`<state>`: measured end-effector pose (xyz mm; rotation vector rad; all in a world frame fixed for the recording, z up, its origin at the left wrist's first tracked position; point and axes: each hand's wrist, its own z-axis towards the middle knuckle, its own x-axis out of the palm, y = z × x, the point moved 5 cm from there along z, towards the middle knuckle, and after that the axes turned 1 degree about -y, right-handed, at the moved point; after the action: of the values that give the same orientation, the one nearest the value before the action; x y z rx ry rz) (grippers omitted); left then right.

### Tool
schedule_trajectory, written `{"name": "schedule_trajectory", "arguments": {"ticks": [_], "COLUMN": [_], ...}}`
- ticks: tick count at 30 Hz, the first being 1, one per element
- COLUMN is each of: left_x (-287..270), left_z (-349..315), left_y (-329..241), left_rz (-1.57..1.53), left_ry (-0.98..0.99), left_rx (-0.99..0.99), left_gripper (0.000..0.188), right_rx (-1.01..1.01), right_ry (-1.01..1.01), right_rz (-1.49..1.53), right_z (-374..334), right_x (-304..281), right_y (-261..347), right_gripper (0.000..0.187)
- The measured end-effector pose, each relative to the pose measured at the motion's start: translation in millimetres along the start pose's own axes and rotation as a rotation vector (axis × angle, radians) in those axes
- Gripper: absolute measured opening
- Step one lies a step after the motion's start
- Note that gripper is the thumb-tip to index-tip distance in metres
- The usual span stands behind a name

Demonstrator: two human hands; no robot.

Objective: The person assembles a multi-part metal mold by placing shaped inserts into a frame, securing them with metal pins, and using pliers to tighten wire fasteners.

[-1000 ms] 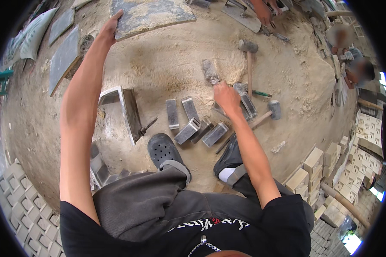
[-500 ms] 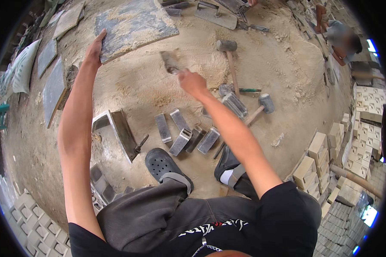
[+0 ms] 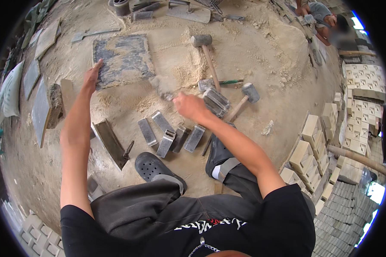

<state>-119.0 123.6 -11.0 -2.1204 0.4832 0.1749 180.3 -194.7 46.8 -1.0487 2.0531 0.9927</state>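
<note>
My left hand (image 3: 91,77) rests on the near left edge of a dark square slab (image 3: 123,60) that lies flat on the sandy ground. My right hand (image 3: 188,106) is shut on a grey metal tool (image 3: 162,87), blurred by motion, held just right of the slab's near corner. Below my right hand lie several grey metal blocks (image 3: 172,137) in a row on the sand.
Two mallets (image 3: 206,53) (image 3: 244,96) lie right of the slab. A metal frame (image 3: 111,143) stands by my left shoe (image 3: 156,169). Grey slabs (image 3: 38,109) lean at the left. Stacked pale bricks (image 3: 313,145) fill the right side. Another person (image 3: 326,19) sits at the far right.
My head has tilted so the slab sits lower in view. My right hand has swung the tool left toward the slab. My left hand stays on the slab's edge.
</note>
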Motion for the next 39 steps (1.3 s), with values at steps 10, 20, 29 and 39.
{"name": "schedule_trajectory", "arguments": {"ticks": [10, 20, 29, 39], "left_x": [0, 42, 71, 80], "left_z": [26, -25, -17, -66], "left_y": [52, 58, 44, 49], "left_rz": [0.148, 0.302, 0.743, 0.131], "left_ry": [0.068, 0.006, -0.062, -0.317], "left_rx": [0.002, 0.028, 0.095, 0.063], "left_gripper": [0.08, 0.087, 0.096, 0.051], "right_rx": [0.039, 0.133, -0.039, -0.005], "right_ry": [0.133, 0.199, -0.144, -0.098], "right_rz": [-0.116, 0.486, 0.412, 0.418], "right_z": [47, -7, 27, 60], "right_x": [-55, -224, -160, -69], "right_y": [-46, -87, -124, -68], "right_gripper": [0.03, 0.048, 0.051, 0.048]}}
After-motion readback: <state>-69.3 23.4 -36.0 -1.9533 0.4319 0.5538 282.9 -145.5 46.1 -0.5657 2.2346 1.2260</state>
